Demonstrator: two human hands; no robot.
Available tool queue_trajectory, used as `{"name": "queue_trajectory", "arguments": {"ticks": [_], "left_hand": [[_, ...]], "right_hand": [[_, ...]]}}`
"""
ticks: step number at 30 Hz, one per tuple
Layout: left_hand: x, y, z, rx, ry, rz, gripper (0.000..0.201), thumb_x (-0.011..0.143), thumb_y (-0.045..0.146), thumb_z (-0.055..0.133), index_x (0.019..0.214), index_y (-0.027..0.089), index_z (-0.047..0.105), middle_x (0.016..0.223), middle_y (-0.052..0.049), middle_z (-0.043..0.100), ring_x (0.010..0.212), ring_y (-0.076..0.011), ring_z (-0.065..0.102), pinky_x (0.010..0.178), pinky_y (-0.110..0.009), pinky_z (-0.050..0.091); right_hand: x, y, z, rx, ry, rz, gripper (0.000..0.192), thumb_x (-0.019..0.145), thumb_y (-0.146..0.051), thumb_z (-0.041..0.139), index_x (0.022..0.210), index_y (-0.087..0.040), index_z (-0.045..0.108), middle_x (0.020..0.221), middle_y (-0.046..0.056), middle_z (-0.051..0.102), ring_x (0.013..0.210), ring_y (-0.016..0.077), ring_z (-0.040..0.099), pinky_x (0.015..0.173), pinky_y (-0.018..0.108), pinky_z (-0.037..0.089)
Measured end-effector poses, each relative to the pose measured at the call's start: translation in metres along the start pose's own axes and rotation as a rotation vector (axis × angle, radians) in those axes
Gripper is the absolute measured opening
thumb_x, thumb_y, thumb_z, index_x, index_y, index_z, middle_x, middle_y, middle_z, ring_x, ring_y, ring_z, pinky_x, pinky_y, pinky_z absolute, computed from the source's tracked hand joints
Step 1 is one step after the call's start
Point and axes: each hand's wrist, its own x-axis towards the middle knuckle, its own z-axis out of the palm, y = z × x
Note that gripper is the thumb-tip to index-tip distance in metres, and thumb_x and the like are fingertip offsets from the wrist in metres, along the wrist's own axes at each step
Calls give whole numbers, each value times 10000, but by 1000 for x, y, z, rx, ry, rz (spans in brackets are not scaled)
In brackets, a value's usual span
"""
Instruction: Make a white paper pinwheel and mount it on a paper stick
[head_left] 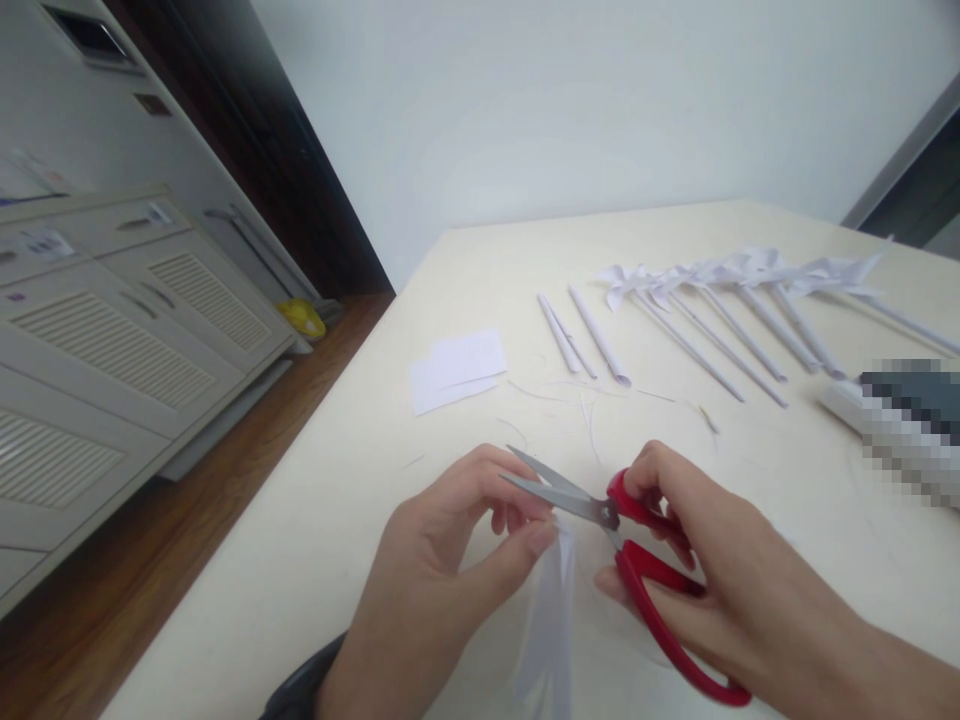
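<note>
Nick risk: scissors (606,513) open over left fingers (541,538)
These pinch paper (561,600) inside the counter (352,495)'s left edge; your right fingers (649,463), curled in the handles (654,618), could squeeze early.

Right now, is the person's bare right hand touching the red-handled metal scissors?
Touching. The head view shows it plainly: the right hand grips the scissors by their red handles, directly against them.

Below the grip of the left hand (457,565), blurred paper (553,610), probably layered, runs off the bottom edge; left of it, a dark band (306,684) is cut too. Right of the scissors (606,513), a pixelated object (911,432) is unreadable.
</note>
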Motion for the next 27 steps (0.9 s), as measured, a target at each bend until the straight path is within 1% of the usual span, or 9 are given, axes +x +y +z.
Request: {"name": "queue_trajectory", "arguments": {"ticks": [4, 6, 9, 13, 18, 23, 27], "left_hand": [[0, 3, 1, 6, 19, 27, 42, 781, 181, 570, 746, 204, 572, 821, -17, 557, 774, -155, 508, 698, -257, 399], [0, 5, 2, 10, 38, 45, 65, 759, 141, 583, 725, 196, 583, 800, -13, 552, 753, -152, 517, 648, -241, 392], [-1, 7, 3, 15, 60, 58, 64, 736, 126, 593, 704, 181, 595, 787, -22, 554, 726, -156, 518, 596, -236, 385], [0, 8, 3, 3, 45, 55, 19, 735, 160, 609, 731, 178, 602, 790, -28, 568, 723, -161, 519, 584, -239, 392], [0, 8, 5, -28, 41, 53, 19, 755, 165, 597, 755, 183, 594, 801, -18, 558, 744, -150, 519, 579, -225, 384], [0, 9, 4, 0, 42, 64, 24, 749, 169, 599, 726, 174, 595, 837, -31, 578, 738, -157, 522, 558, -227, 374], [0, 11, 3, 32, 54, 71, 27, 748, 158, 592, 728, 174, 599, 827, -30, 590, 739, -159, 523, 573, -232, 370]], "right_hand": [[-4, -4, -2, -5, -19, 18, 232, 727, -326, 565, 829, -259, 368, 650, -38, 526, 508, 143, 492, 477, 292, 430], [-6, -7, -3, 0, -25, -7, 237, 718, -315, 569, 844, -261, 375, 670, -31, 536, 526, 152, 511, 506, 315, 440], [-7, -9, -3, 9, 0, -56, 256, 698, -304, 584, 834, -257, 373, 705, -27, 534, 544, 151, 511, 525, 322, 438], [-7, -9, -3, -16, 31, -85, 275, 689, -321, 591, 828, -252, 363, 740, -30, 520, 549, 141, 495, 523, 315, 428], [-7, -10, -3, -17, 50, -96, 279, 704, -338, 580, 854, -253, 360, 789, -29, 525, 609, 150, 513, 572, 324, 441], [-9, -11, -6, -27, 39, -97, 275, 705, -327, 586, 848, -247, 365, 804, -19, 520, 658, 166, 527, 613, 344, 445], [-10, -10, -6, -27, 21, -82, 256, 705, -305, 581, 831, -245, 367, 776, -18, 518, 625, 163, 516, 590, 342, 441]]}}
